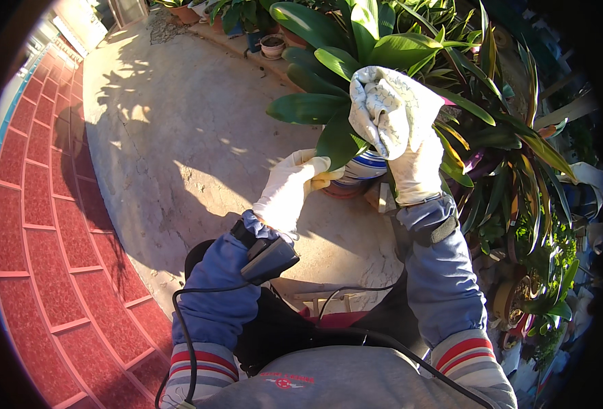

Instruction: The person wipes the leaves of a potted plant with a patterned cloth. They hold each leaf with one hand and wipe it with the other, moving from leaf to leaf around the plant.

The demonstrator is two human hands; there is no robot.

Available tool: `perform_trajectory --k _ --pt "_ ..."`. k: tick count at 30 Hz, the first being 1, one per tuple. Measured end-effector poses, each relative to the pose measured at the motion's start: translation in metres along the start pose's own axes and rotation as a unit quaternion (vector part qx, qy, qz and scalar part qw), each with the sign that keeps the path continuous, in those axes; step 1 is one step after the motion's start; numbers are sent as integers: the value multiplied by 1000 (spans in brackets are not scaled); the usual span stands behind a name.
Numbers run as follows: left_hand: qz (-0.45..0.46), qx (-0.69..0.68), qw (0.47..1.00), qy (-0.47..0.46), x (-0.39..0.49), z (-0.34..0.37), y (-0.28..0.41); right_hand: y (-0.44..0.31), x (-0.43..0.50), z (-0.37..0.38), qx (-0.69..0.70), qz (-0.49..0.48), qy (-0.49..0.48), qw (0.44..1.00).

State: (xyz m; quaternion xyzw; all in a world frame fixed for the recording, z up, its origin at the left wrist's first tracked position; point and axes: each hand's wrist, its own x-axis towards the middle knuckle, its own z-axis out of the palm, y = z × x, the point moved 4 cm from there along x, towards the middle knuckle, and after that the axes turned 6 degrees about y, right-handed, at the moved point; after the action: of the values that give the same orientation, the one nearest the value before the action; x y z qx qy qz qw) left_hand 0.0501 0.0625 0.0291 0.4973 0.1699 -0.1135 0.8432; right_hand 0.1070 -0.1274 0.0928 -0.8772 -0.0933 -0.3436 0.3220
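A broad-leaved potted plant (340, 61) with long, glossy green leaves stands in front of me. My left hand (294, 181), in a pale glove, pinches the tip of one low-hanging leaf (338, 138) between thumb and fingers. A white cloth (383, 110) with a star print is bunched in my right hand (418, 166), also gloved, above the pot's right side. The cloth covers most of the right fingers and some foliage behind it. Below the leaves shows a blue-and-white striped pot (363, 167), partly hidden by the hands and cloth.
More strap-leaved plants (506, 148) crowd the right side. Small pots, one pale (272, 46), line a ledge at the back. A brick piece (385, 197) lies beside the striped pot. Red wall tiles (51, 204) curve along the left. A black cable (214, 290) runs from my left wrist device (270, 259).
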Motion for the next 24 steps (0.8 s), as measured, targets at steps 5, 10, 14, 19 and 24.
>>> perform_trajectory --k 5,10,14,19,24 --pt "34 -44 998 -13 4 5 11 3 6 -5 35 29 39 998" --pt "50 -55 997 -5 6 9 19 13 17 -20 25 78 -117 990" --pt "55 -47 997 4 5 8 21 19 14 -24 6 94 -175 980" --pt "66 -48 997 5 9 10 20 19 3 -11 57 75 -244 965" --pt "70 -131 986 -73 16 5 18 27 0 -10 194 192 -176 946"
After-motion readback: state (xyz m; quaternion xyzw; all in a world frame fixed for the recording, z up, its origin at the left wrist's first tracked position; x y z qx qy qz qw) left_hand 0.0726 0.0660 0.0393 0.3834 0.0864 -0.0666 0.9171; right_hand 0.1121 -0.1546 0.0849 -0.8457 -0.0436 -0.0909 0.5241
